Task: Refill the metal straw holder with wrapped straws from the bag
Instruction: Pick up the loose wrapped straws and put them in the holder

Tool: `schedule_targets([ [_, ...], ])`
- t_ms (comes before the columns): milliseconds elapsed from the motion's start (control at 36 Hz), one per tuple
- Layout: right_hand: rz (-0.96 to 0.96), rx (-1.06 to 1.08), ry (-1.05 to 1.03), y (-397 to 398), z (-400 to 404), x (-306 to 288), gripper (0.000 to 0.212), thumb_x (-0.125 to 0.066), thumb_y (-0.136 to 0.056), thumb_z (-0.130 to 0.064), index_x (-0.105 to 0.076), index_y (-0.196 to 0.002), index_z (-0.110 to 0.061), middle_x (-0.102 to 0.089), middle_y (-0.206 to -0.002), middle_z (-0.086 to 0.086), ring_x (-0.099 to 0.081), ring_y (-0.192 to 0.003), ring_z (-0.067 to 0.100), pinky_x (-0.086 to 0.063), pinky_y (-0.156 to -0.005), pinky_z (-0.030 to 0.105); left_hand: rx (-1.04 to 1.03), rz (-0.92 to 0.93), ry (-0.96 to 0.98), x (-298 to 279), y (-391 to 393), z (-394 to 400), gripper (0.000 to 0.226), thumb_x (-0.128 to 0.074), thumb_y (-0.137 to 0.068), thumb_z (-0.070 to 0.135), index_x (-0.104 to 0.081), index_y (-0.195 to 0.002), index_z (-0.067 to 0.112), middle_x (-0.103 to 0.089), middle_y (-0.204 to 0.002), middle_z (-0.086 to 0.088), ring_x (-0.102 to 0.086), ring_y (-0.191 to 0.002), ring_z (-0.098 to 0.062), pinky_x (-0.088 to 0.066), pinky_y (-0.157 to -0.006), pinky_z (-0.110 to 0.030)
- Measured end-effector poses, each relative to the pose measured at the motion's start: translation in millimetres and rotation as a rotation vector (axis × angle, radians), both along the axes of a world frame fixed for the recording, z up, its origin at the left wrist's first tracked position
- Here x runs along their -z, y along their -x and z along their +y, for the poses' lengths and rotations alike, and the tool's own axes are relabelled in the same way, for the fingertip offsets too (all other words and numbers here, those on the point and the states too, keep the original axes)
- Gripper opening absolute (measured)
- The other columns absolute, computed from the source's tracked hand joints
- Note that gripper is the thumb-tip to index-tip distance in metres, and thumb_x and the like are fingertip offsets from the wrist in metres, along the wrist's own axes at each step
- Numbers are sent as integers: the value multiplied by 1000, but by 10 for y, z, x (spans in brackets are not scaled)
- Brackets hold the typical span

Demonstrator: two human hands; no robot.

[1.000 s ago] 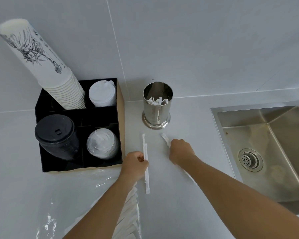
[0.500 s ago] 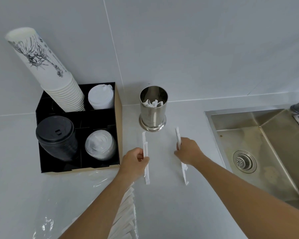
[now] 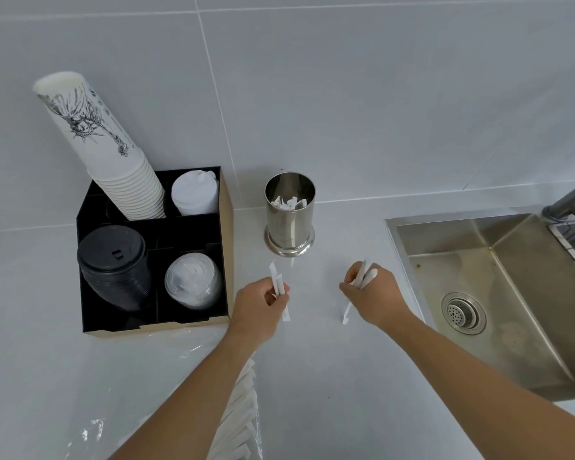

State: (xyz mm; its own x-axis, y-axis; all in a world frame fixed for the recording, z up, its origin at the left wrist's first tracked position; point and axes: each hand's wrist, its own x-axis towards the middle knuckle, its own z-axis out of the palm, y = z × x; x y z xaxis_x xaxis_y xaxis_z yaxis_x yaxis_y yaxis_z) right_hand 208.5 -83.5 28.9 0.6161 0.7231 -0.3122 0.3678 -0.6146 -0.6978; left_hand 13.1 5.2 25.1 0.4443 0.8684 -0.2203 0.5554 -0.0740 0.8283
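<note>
Head cam: we hold wrapped straws in both hands over the white desk (image 3: 329, 376). Our left hand (image 3: 258, 308) has its fingers (image 3: 281, 292) pinching a pair of straws (image 3: 278, 287), near-upright; our right hand (image 3: 374, 293) has fingers curled round a second bunch of straws (image 3: 362, 277), tilted, lower ends toward 7 o'clock. Metal straw holder (image 3: 290, 224) stands at 12 o'clock from the hands, apart from both, w/ a few wrapped ends showing inside. Clear bag (image 3: 239, 410) of straws lies at 6 o'clock under the left forearm. Black cup organiser (image 3: 153, 257) at 9 o'clock, steel sink (image 3: 498, 293) at 3 o'clock.
</note>
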Motion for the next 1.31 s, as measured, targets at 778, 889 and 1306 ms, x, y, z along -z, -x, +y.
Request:
schedule_targets([
  [778, 256, 84, -112, -136, 228, -651, 8, -64, -85, -18, -69, -85, -12, -74, -77, 7, -73, -61, 14, -48, -47, 22, -64, -92, 18, -354, -35, 219, 14, -65, -83, 13, -69, -73, 22, -57, -53, 7, -50, -46, -3, -39, -45, -14],
  [889, 243, 34, -210, -194, 360, -894, 8, -63, -83, -16, -68, -80, -12, -74, -76, 7, -74, -65, 18, -51, -54, 30, -82, -192, 52, -543, -57, 347, 11, -68, -82, 12, -70, -75, 21, -62, -60, -5, -51, -51, -9, -41, -46, -21],
  [1306, 128, -71, -403, -314, 1040, -1553, 6, -67, -82, -12, -70, -78, -10, -73, -78, 7, -74, -67, 14, -42, -40, 18, -113, -302, -164, -1327, -234, 994, 6, -71, -82, 17, -71, -79, 23, -58, -60, 4, -44, -44, -3, -34, -39, -15],
])
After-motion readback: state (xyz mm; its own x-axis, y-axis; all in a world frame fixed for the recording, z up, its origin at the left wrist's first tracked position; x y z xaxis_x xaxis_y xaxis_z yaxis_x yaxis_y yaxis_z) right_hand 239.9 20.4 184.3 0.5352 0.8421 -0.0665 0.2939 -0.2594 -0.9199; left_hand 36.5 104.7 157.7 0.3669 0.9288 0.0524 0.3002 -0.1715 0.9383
